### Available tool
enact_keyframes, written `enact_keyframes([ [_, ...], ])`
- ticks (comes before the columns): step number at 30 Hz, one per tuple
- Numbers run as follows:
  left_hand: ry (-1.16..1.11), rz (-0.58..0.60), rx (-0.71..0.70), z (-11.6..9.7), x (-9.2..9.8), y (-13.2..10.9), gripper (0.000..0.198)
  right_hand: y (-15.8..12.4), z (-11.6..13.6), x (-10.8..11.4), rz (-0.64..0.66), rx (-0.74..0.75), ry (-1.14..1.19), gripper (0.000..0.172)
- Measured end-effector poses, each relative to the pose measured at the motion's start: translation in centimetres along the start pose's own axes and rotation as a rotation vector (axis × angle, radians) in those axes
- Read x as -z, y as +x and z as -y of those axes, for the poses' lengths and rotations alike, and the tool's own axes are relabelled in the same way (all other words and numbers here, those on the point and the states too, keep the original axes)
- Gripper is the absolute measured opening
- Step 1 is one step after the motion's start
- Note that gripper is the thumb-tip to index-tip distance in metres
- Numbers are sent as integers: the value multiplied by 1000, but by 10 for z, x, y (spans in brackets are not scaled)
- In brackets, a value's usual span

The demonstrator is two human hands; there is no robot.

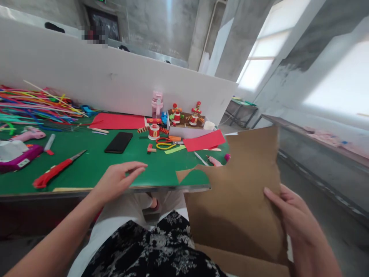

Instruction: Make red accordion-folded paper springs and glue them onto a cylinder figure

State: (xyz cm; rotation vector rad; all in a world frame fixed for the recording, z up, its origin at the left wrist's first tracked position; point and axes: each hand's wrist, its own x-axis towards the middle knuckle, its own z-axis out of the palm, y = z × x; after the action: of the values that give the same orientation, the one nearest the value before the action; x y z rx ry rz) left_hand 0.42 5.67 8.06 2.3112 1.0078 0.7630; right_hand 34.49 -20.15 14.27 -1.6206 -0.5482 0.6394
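Clock laid over the view, twelve at the far wall. At nine to ten: tangled heap of coloured stems [37,105] on the green table [90,167]. At nine, below the heap: purple dispenser [30,157]; inward and nearer at eight to nine, red-handled cutting tool [57,171]. Nine o'clock, closer in: black phone [118,142].

Eight o'clock: left hand [117,181], over the near table edge, nothing visible in its grip. Fingers lie together, loosely extended; thumb just below them, a gap at its base.

Just left of centre: cup figure [154,132], upright, pleated arms on, no topped head visible. Scissors [165,144] at centre, lying idle. At twelve to one: shallow box [184,133] with two fuller figures [194,119] upright inside, heads on. Red card strip [205,141] toward three.

Four o'clock: brown cardboard [245,184], off the table's near right corner, partly overlapping it. Curved hollow in its left edge; narrow tongue attached, pointing left. Right hand [300,219] beyond, pinching the right edge, thumb on the face, other fingers mostly behind.

Progress, by judgement: two figures look complete, the third partial; cardboard partly cut away, the bulk remaining in one sheet.
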Motion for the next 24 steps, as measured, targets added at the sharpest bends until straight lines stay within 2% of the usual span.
enact_keyframes([
  [3,233,39,-92,8,-21,60,39,5,0,12,-135,64,119,39],
  [6,555,205,-128,10,-48,128,37,12,-7,5,-269,137,279,39],
  [7,593,227,-115,10,-57,146,35,15,-11,-1,-305,156,324,39],
  [9,638,249,-93,9,-72,173,34,20,-19,-13,-347,154,397,39],
  [11,665,266,-81,9,-83,187,33,25,-28,-26,-328,110,456,42],
  [13,694,284,-78,9,-89,194,32,30,-37,-37,-245,55,482,44],
  [15,723,297,-89,7,-89,197,38,34,-44,-46,-179,30,501,44],
  [18,755,293,-132,0,-77,193,46,36,-52,-52,-149,53,519,43],
  [20,775,274,-153,-4,-61,180,42,35,-56,-54,-135,71,509,41],
  [22,787,223,-151,-3,-41,156,37,31,-59,-55,-102,62,489,40],
  [24,695,31,-164,3,-21,123,38,27,-60,-58,-64,39,475,39],
])
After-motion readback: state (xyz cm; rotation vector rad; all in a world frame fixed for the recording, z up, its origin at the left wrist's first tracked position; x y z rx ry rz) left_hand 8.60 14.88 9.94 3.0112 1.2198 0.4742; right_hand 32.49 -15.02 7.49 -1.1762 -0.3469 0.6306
